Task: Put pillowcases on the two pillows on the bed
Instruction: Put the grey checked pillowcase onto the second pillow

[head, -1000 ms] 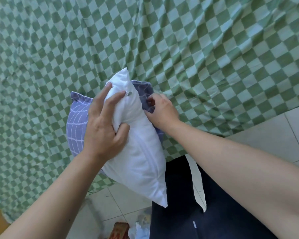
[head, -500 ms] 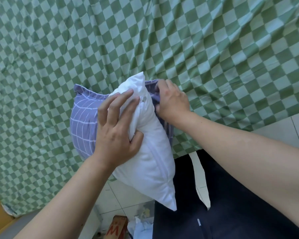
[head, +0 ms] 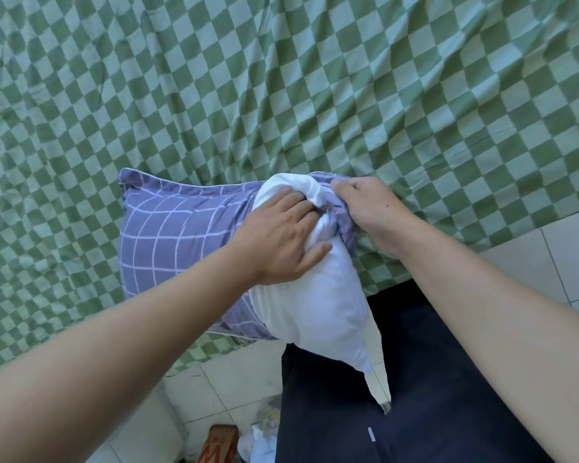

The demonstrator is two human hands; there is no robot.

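A white pillow [head: 318,302] is partly inside a purple pillowcase [head: 178,235] with a white grid, held at the near edge of the bed [head: 315,78], which is covered by a green checked sheet [head: 114,95]. The covered end points left over the sheet; the bare white end hangs down toward the person's dark trousers [head: 415,396], past the bed's edge.

The left hand [head: 281,238] lies on the pillow where the pillowcase's opening ends, fingers curled into the bunched white fabric near the top corner, thumb spread below and pressing the pillow's side. The right hand [head: 368,205] grips the rim of the pillowcase at the same corner, fingers curled round the purple cloth; its fingertips are hidden in the folds. The two hands nearly touch.

Below the bed's edge lies a pale tiled floor [head: 555,259]. At the bottom edge, a red-lettered box [head: 218,446] and crumpled pale cloth [head: 258,442] sit on the tiles beside the trousers.
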